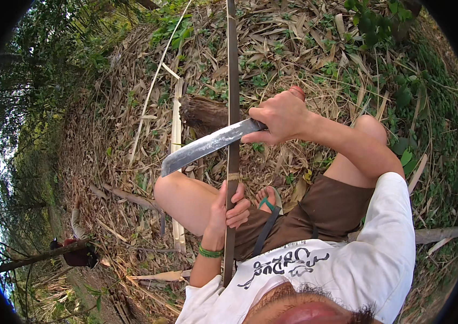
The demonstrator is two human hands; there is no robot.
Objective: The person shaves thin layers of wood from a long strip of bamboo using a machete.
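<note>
honestly no packages, labels, signs or screens anywhere here, closest thing is the dark lettering printed across the front of the white t-shirt (315, 270)

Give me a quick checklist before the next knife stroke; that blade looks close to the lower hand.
1. Right hand wrapped firmly round knife handle: ok.
2. Left hand gripping the strip: ok.
3. Knife blade lying across the strip: ok.
4. Left hand out of the blade's path: not ok, it sits just below the blade.
5. Bare knees clear of the blade: not ok.
6. Blade sharpness: cannot tell.
</note>
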